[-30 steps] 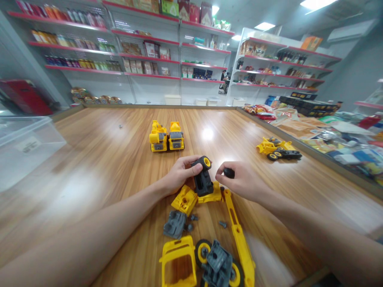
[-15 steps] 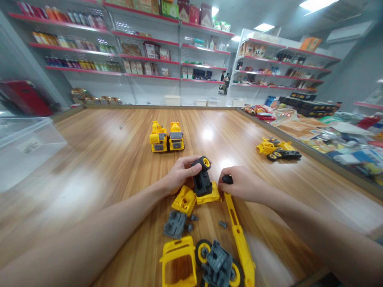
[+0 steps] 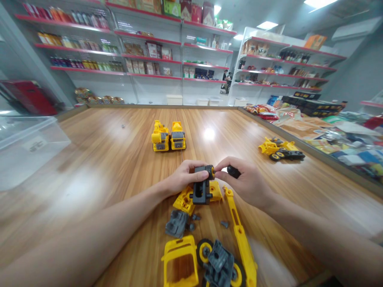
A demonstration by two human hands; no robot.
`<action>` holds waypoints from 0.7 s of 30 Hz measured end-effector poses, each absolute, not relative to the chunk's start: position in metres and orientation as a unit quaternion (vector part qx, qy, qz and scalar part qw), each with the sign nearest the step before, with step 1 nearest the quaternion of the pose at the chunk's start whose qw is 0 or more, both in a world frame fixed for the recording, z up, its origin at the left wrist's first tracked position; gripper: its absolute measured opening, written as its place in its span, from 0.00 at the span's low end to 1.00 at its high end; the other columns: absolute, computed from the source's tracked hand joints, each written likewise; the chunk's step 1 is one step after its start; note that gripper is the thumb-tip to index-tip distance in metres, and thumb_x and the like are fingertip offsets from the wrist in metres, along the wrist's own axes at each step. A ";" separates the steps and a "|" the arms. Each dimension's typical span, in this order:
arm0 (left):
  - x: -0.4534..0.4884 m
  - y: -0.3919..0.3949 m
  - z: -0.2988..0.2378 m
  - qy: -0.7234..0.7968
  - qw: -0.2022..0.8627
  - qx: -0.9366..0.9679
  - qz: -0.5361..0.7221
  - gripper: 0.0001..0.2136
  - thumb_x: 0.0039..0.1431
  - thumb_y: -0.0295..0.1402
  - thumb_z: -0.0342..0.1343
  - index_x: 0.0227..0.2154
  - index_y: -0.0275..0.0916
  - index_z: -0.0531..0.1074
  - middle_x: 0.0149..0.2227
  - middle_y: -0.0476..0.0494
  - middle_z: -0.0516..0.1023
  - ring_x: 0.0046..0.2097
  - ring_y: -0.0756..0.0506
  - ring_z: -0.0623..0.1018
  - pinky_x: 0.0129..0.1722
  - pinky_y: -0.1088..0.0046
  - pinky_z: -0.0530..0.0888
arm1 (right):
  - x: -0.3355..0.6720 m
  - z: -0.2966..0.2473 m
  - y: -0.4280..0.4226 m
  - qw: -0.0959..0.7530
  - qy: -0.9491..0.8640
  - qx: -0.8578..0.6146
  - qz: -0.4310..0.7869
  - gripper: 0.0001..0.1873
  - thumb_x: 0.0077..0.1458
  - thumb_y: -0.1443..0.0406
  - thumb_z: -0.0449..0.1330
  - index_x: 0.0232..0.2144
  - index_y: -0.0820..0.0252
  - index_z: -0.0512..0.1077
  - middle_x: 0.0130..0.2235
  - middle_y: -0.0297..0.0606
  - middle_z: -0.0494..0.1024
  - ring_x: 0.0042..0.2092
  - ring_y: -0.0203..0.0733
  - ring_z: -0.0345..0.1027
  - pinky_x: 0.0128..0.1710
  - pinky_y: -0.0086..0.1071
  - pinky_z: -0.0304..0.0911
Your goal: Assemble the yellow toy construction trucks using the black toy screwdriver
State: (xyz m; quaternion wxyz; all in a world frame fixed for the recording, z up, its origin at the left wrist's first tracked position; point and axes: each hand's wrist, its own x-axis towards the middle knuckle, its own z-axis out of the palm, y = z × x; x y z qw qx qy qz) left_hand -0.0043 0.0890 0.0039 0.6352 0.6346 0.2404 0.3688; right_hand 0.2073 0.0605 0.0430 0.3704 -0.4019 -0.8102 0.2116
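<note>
My left hand point(image 3: 186, 176) is closed around a black toy truck chassis point(image 3: 200, 196), thumb on top near a small wheel point(image 3: 211, 172) with a yellow hub. In my right hand point(image 3: 249, 178) is a screwdriver point(image 3: 233, 172) with a black handle; its tip end meets the hub, partly hidden by my fingers. Below the chassis lie yellow body pieces point(image 3: 183, 202) and a grey part point(image 3: 176, 224). A long yellow boom point(image 3: 239, 231) lies to the right, near a loose grey screw point(image 3: 224, 224). Closest to me are a yellow cab frame point(image 3: 180, 244) and a wheeled grey assembly point(image 3: 220, 261).
Two yellow toy trucks point(image 3: 169, 137) stand farther back on the wooden table point(image 3: 119, 159). Another partly built toy vehicle point(image 3: 281, 150) is at the right. A clear plastic bin point(image 3: 30, 151) sits at the left edge. Packaged goods point(image 3: 323, 135) pile up beyond the right edge.
My right hand has brought the screwdriver left and up to the wheel. The left hand has turned the chassis, so the wheel's hub now faces right.
</note>
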 end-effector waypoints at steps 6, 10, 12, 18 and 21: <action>-0.006 0.089 0.006 0.245 0.605 0.678 0.337 0.18 0.56 0.43 0.58 0.37 0.29 0.75 0.27 0.48 0.68 0.28 0.52 0.65 0.26 0.78 0.60 | 0.206 0.035 0.062 0.362 -0.803 -0.399 0.255 0.06 0.58 0.62 0.62 0.34 0.59 0.73 0.31 0.33 0.75 0.32 0.36 0.66 0.32 0.30 0.59; -0.006 0.088 0.007 0.245 0.597 0.692 0.324 0.19 0.57 0.44 0.57 0.38 0.29 0.74 0.27 0.48 0.66 0.28 0.52 0.64 0.26 0.78 0.60 | 0.205 0.033 0.062 0.363 -0.797 -0.396 0.276 0.07 0.57 0.62 0.62 0.32 0.60 0.72 0.29 0.32 0.73 0.30 0.35 0.63 0.30 0.29 0.57; -0.006 0.088 0.007 0.245 0.601 0.689 0.323 0.19 0.57 0.44 0.57 0.38 0.29 0.74 0.27 0.48 0.66 0.28 0.52 0.63 0.25 0.78 0.59 | 0.204 0.032 0.063 0.369 -0.789 -0.401 0.285 0.07 0.56 0.62 0.63 0.33 0.60 0.72 0.27 0.30 0.71 0.29 0.33 0.61 0.29 0.29 0.55; -0.006 0.087 0.007 0.246 0.620 0.675 0.314 0.17 0.57 0.44 0.56 0.34 0.31 0.72 0.25 0.50 0.64 0.26 0.53 0.62 0.24 0.79 0.58 | 0.203 0.029 0.065 0.376 -0.769 -0.419 0.303 0.08 0.53 0.61 0.65 0.30 0.60 0.72 0.26 0.28 0.69 0.27 0.32 0.59 0.28 0.27 0.54; -0.007 0.087 0.007 0.239 0.631 0.671 0.308 0.17 0.57 0.44 0.56 0.35 0.30 0.72 0.26 0.49 0.65 0.27 0.53 0.62 0.24 0.79 0.58 | 0.202 0.026 0.066 0.376 -0.753 -0.433 0.323 0.10 0.51 0.60 0.66 0.29 0.60 0.71 0.25 0.28 0.69 0.27 0.32 0.59 0.27 0.27 0.54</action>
